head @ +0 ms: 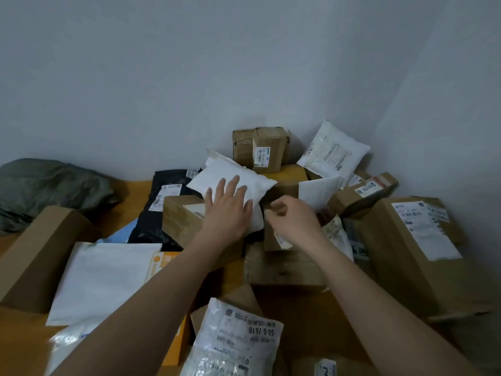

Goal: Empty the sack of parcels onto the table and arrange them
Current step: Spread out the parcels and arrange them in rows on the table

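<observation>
Left hand point(230, 204) flat, fingers spread, palm down on a puffy white plastic mailer bag point(233, 180) at pile centre; not gripping. Right hand point(290, 215) just right of it, fingers curled loosely, thumb and forefinger near the mailer's right edge; can't tell if it pinches anything. Mailer lies atop a brown cardboard box with a label point(181, 218). Crumpled grey-green sack point(46, 185) sits far left on the orange-brown wooden table point(135, 210), against the wall. Black plastic mailer point(160, 207) left of the box. Small tape-wrapped brown box point(263, 147) stands far centre. Large labelled brown carton point(414, 253) right. Flat white envelope point(105, 278) near left. Clear-white labelled poly bag point(235, 337) near centre.
</observation>
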The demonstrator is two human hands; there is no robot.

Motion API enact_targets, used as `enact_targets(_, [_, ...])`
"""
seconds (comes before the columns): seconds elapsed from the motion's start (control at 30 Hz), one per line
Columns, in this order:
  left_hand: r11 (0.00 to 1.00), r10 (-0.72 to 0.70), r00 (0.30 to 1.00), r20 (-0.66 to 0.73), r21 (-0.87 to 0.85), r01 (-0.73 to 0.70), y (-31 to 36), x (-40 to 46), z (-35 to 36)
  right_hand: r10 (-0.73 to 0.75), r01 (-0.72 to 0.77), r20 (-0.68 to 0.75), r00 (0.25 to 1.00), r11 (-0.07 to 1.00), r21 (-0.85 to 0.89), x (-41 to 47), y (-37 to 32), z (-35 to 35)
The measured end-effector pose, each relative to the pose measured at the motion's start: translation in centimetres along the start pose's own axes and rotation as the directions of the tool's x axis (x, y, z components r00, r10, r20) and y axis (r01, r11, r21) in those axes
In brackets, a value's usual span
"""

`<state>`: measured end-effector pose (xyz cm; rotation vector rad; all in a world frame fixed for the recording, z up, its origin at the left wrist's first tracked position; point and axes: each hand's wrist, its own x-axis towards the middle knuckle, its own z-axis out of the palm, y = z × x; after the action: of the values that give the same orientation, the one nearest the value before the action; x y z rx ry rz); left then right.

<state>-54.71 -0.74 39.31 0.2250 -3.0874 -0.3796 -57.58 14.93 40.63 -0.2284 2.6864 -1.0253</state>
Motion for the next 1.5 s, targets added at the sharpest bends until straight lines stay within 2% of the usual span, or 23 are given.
enact_targets(0.07, [0.997,0.072,0.995,0.073,0.018,-0.073,1.0,1.7,0.8,0.014,-0.03,-0.185,0.983,0.996,-0.085,2.3,2.0,-2.1])
enact_targets(0.13, [0.986,0.141,0.971,0.191,0.055,-0.154,2.1,3.1,2.1,0.124,-0.162,-0.206,0.971,0.971,-0.178,5.4,5.6,-3.4])
enact_targets(0.23, [0.977,0.15,0.892,0.427,0.077,-0.201,2.8,5.4,3.5,0.248,-0.241,0.02,0.969,0.956,-0.165,9.3,8.6,-2.6])
enact_targets(0.3, [0.959,0.106,0.854,0.509,0.176,-0.224,1.9,6.8,3.3,0.258,-0.289,0.294,0.92,0.955,0.066,9.5,7.6,-0.9])
enact_targets(0.33, [0.946,0.069,0.852,0.519,0.236,-0.221,1.2,7.2,2.9,0.244,-0.327,0.397,0.885,0.932,0.157,9.1,6.6,0.0])
enact_targets(0.37, [0.94,0.021,0.85,0.526,0.28,-0.196,0.5,7.4,2.4,0.216,-0.318,0.453,0.865,0.934,0.161,8.5,5.6,1.0])
enact_targets(0.4, [0.933,-0.028,0.843,0.538,0.318,-0.171,-0.2,7.4,1.9,0.193,-0.275,0.476,0.858,0.955,0.108,7.7,4.7,1.7])
enact_targets(0.47, [0.912,-0.069,0.86,0.506,0.381,-0.151,-1.5,7.1,1.0,0.12,-0.077,0.494,0.861,0.991,-0.108,6.3,3.1,2.0])
enact_targets(0.5, [0.916,-0.077,0.901,0.426,0.388,-0.105,-2.1,7.1,0.6,0.087,0.011,0.524,0.847,0.983,-0.181,6.0,2.2,1.1])
enact_targets(0.57, [0.934,-0.135,0.973,0.189,0.351,0.061,-2.9,7.9,-0.2,0.027,0.094,0.565,0.824,0.978,-0.185,6.8,0.8,-1.3])
enact_targets(0.6, [0.933,-0.148,0.984,0.099,0.346,0.105,-3.2,8.4,-0.5,-0.003,0.09,0.526,0.85,0.986,-0.138,7.9,0.1,-2.7])
enact_targets(0.67, [0.953,-0.139,0.99,0.021,0.275,0.128,-3.7,9.7,-0.7,-0.058,0.065,0.27,0.961,0.998,-0.017,11.6,-0.4,-4.7])
enact_targets(0.73, [0.986,-0.14,0.99,0.0,0.086,0.14,-3.5,11.2,-1.0,-0.089,0.089,-0.004,0.996,0.992,0.085,15.3,0.0,-5.7])
enact_targets(0.77, [0.987,-0.157,0.988,-0.012,-0.047,0.156,-3.2,12.1,-1.1,-0.096,0.103,-0.055,0.994,0.987,0.122,16.8,0.2,-6.0])
enact_targets(0.83, [0.912,-0.238,0.971,0.023,-0.339,0.231,-2.3,13.9,-1.3,-0.066,0.075,-0.046,0.997,0.976,0.204,19.2,0.3,-5.8])
enact_targets(0.9, [0.724,-0.316,0.938,0.143,-0.602,0.336,-1.7,15.8,-1.1,-0.011,-0.004,0.04,0.999,0.933,0.36,20.7,0.6,-4.8])
enact_targets(0.97, [0.503,-0.333,0.906,0.261,-0.764,0.404,-1.7,17.6,-0.8,0.017,-0.096,0.157,0.987,0.854,0.512,21.4,0.5,-3.6])
enact_targets(1.07, [0.287,-0.323,0.846,0.424,-0.808,0.514,-2.7,19.6,-0.3,-0.03,-0.079,0.217,0.976,0.875,0.478,22.1,0.1,-1.7])
enact_targets(1.17, [0.104,-0.344,0.799,0.494,-0.825,0.555,-3.9,20.1,-0.2,-0.086,-0.033,0.217,0.972,0.868,0.495,20.8,-0.4,0.1])
enact_targets(1.3, [-0.032,-0.414,0.769,0.487,-0.852,0.522,-5.8,19.4,-0.7,-0.23,0.116,0.18,0.956,0.864,0.489,17.7,-0.9,2.4])
enact_targets(1.37, [-0.049,-0.43,0.761,0.486,-0.854,0.518,-6.9,18.6,-1.4,-0.246,0.124,0.178,0.953,0.85,0.512,16.0,-1.8,3.1])
enact_targets(1.43, [-0.027,-0.403,0.767,0.499,-0.844,0.535,-7.8,17.4,-2.6,-0.313,0.165,0.206,0.927,0.835,0.526,14.0,-3.0,4.0])
enact_targets(1.5, [0.107,-0.415,0.764,0.493,-0.808,0.58,-8.4,16.2,-3.6,-0.406,0.252,0.282,0.869,0.855,0.454,11.6,-4.3,5.1])
